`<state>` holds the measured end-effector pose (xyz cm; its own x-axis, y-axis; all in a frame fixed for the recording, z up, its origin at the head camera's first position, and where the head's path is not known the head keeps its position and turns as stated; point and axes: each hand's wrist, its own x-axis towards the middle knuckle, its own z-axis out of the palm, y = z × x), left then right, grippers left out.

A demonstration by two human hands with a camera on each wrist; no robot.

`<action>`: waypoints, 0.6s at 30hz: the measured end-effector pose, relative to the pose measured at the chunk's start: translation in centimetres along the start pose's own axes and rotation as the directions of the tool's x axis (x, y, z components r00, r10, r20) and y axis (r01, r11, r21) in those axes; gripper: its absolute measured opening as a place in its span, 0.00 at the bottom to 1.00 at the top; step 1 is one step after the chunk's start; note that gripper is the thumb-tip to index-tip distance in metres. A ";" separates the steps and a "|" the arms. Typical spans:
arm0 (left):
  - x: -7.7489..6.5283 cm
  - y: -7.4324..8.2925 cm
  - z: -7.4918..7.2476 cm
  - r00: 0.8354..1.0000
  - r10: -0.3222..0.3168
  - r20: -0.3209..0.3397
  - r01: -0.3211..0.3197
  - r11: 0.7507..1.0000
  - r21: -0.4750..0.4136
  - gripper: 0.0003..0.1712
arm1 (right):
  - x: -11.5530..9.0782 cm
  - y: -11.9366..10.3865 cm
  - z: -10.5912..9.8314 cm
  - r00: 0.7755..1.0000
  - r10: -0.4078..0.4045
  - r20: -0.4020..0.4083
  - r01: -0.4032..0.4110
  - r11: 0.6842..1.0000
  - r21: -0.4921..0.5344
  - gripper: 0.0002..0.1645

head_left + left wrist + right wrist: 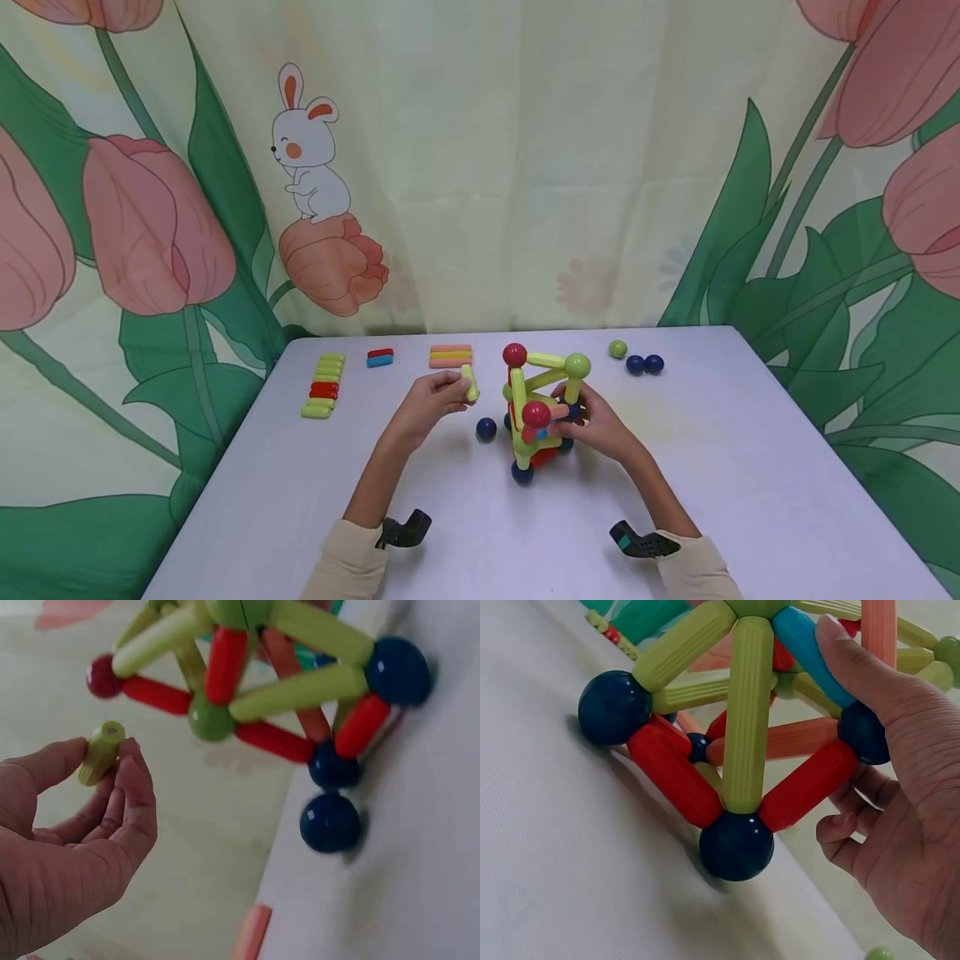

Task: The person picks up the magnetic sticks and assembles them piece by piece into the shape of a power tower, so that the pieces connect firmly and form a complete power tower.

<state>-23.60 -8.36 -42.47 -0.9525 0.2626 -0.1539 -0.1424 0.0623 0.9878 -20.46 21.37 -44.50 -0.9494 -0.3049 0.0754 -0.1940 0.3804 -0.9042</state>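
Note:
My left hand (430, 410) pinches a yellow-green magnetic rod (101, 754) between thumb and fingers, held up to the left of a rod-and-ball structure (748, 712). Colored rods and balls make up this frame, with red balls (514, 355) and a green ball (577, 365) at its top. Dark blue balls (736, 846) form its base on the table. My right hand (603, 429) grips the structure's right side. Its thumb lies along a blue rod (810, 652), near a dark blue ball (864, 733); the other fingers are partly hidden behind.
A loose dark blue ball (486, 429) lies just left of the structure. Yellow-green and red rods (324, 389) line the table's left side. Farther back are a red and blue pair (380, 358), orange and yellow rods (451, 356), a green ball (617, 349) and two blue balls (645, 364).

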 end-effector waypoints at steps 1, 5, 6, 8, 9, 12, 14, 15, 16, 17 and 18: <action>-0.3 0.7 0.6 1.000 0.013 0.025 -0.012 1.000 -0.026 0.22 | 0.2 0.5 0.1 1.000 -0.003 -0.003 0.003 1.000 0.003 0.28; -1.1 2.5 2.8 0.995 0.052 0.088 -0.045 0.996 -0.080 0.22 | 0.8 2.6 0.3 1.000 -0.013 -0.006 0.013 1.000 0.002 0.29; -1.2 2.7 3.2 0.994 0.056 0.095 -0.048 0.995 -0.087 0.22 | 0.8 2.7 0.3 1.000 -0.019 -0.008 0.019 1.000 0.004 0.30; -1.4 3.0 3.9 0.993 0.063 0.101 -0.053 0.994 -0.100 0.24 | 0.8 2.8 0.4 1.000 -0.023 -0.011 0.023 1.000 0.002 0.30; -1.4 3.1 4.2 0.993 0.061 0.098 -0.050 0.993 -0.108 0.25 | 0.8 2.8 0.4 1.000 -0.024 -0.013 0.024 1.000 0.003 0.31; -1.7 3.4 5.0 0.995 0.055 0.082 -0.044 0.990 -0.130 0.27 | 0.8 2.8 0.5 0.999 -0.030 -0.019 0.030 1.000 0.006 0.31; -1.8 3.5 5.4 0.996 0.061 0.072 -0.049 0.988 -0.148 0.28 | 0.8 2.9 0.5 0.999 -0.033 -0.015 0.033 0.999 0.011 0.31; -1.9 3.6 5.6 0.995 0.066 0.070 -0.054 0.986 -0.157 0.29 | 0.8 2.9 0.6 0.999 -0.036 -0.013 0.036 0.999 0.015 0.31; -2.0 3.8 5.8 0.995 0.071 0.069 -0.059 0.985 -0.165 0.30 | 0.8 2.9 0.6 0.999 -0.036 -0.012 0.037 0.999 0.021 0.31; -2.1 3.8 6.0 0.995 0.077 0.070 -0.064 0.983 -0.174 0.31 | 0.8 2.9 0.6 0.999 -0.038 -0.012 0.038 0.999 0.024 0.31; -2.1 3.9 6.2 0.994 0.082 0.071 -0.068 0.981 -0.179 0.33 | 0.8 2.9 0.6 0.999 -0.040 -0.011 0.040 0.999 0.028 0.31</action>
<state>-20.45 -2.71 -38.43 -0.9394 0.3348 -0.0733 -0.1230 -0.1296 0.9839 -21.67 21.67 -47.33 -0.9435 -0.3104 0.1156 -0.2248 0.3437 -0.9118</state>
